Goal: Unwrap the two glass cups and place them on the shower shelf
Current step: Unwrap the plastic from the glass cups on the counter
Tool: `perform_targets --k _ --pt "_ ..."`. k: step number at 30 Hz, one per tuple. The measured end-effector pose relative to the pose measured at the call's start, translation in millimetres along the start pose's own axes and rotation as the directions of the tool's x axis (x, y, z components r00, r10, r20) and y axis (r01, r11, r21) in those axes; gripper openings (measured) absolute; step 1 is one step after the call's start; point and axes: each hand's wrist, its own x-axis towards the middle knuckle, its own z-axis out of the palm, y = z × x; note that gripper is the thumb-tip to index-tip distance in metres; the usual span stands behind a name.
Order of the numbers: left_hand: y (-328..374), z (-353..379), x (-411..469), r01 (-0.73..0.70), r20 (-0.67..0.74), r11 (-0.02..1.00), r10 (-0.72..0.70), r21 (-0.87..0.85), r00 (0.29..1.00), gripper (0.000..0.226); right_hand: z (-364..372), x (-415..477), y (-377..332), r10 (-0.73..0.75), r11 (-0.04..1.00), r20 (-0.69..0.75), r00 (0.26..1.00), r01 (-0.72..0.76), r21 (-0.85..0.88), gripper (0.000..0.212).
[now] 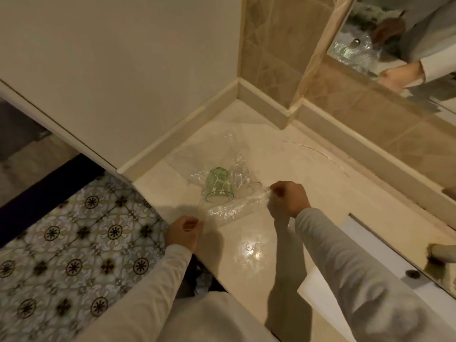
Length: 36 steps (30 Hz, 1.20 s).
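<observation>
A green glass cup (219, 186) lies on its side on the cream countertop (291, 169), its mouth toward me. Right beside it lies a clear glass cup (243, 180), partly under crumpled clear plastic wrap (222, 208). The wrap spreads under and around both cups. My left hand (184, 232) pinches the wrap's near left edge at the counter's front edge. My right hand (288, 199) pinches the wrap's right edge, just right of the clear cup.
A white sink basin (370, 257) is set into the counter at the lower right. A mirror (394, 45) on the tiled wall reflects my hands and the wrap. A white wall meets the counter at the left. Patterned floor tiles (74, 243) lie below left.
</observation>
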Motion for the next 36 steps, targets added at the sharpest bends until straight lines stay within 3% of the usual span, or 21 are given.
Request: perform_targets --k 6,13,18,20,22,24,26,27,30,32,36 --pt "8 0 -3 -0.016 -0.057 1.000 0.017 0.023 0.998 0.016 -7 3 9 -0.046 0.998 -0.034 0.998 0.047 0.033 0.023" --pt "11 0 -3 -0.058 -0.062 0.997 0.062 0.060 0.996 0.016 -23 -8 29 -0.228 0.973 0.002 0.974 0.228 0.042 0.019" --pt "14 -4 -8 -0.072 -0.058 0.994 0.077 0.076 0.995 0.013 -26 -12 36 -0.269 0.962 0.079 0.960 0.271 -0.020 0.027" --pt "16 -4 -12 -0.145 -0.067 0.977 0.157 0.157 0.985 0.011 -25 -13 32 -0.302 0.949 0.090 0.949 0.308 -0.064 0.032" --pt "19 -2 -13 -0.311 -0.062 0.900 0.344 0.305 0.937 0.014 -23 -14 27 -0.345 0.930 0.093 0.934 0.354 -0.099 0.031" --pt "23 3 -13 -0.522 0.029 0.737 0.567 0.429 0.824 0.020 -22 -14 26 -0.355 0.922 0.111 0.928 0.367 -0.120 0.031" --pt "26 10 -11 -0.650 0.147 0.568 0.685 0.505 0.713 0.031 -25 -14 28 -0.347 0.922 0.124 0.930 0.362 -0.135 0.032" --pt "29 15 -9 -0.669 0.215 0.526 0.678 0.526 0.703 0.037 -27 -14 30 -0.350 0.921 0.122 0.929 0.365 -0.138 0.033" --pt "35 25 -1 -0.614 0.379 0.475 0.502 0.630 0.777 0.048 -32 -20 35 -0.380 0.913 0.082 0.921 0.388 -0.129 0.036" --pt "36 28 5 -0.576 0.399 0.421 0.438 0.701 0.806 0.046 -32 -25 36 -0.408 0.905 0.050 0.912 0.411 -0.112 0.036" --pt "36 27 7 -0.572 0.399 0.408 0.435 0.711 0.807 0.031 -26 -29 34 -0.387 0.918 -0.005 0.922 0.385 -0.100 0.032"
